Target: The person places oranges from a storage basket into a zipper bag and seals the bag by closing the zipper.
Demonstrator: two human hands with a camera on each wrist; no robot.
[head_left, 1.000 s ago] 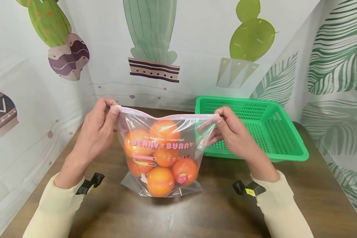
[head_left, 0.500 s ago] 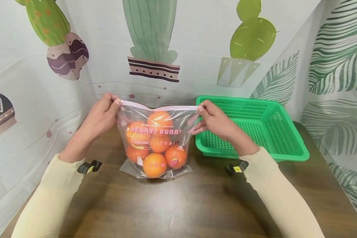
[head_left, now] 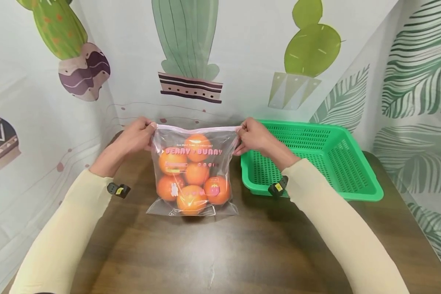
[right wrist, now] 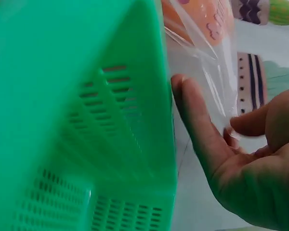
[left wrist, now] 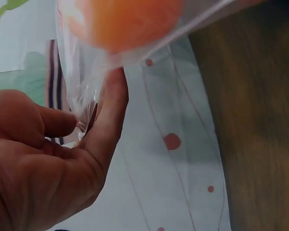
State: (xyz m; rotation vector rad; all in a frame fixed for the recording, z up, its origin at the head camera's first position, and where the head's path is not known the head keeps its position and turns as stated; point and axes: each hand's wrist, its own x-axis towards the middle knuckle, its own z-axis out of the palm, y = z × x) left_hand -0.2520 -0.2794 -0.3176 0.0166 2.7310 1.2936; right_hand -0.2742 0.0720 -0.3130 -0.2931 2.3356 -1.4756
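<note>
A clear zip bag (head_left: 226, 163) printed with pink lettering hangs upright between both hands, its pink zip strip stretched along the top. Inside it sit several oranges (head_left: 192, 200), which look like round orange citrus fruit. My left hand (head_left: 136, 134) pinches the bag's top left corner between thumb and fingers. At the opposite top corner my right hand (head_left: 256, 136) pinches the strip the same way. In the left wrist view, bunched plastic (left wrist: 84, 103) shows at the left thumb. The right wrist view has the right hand (right wrist: 250, 159) pinching the plastic beside the green basket.
A green slotted plastic basket (head_left: 364, 179) stands at the back right of the brown wooden table (head_left: 191, 253), close behind and beside the right forearm. A white cloth backdrop (head_left: 242, 49) with cactus and leaf prints rises behind the table.
Both hands have carried the bag of oranges away toward the back of the table. The hands have come closer together, the right one shifting left, and the bag now looks farther off.
</note>
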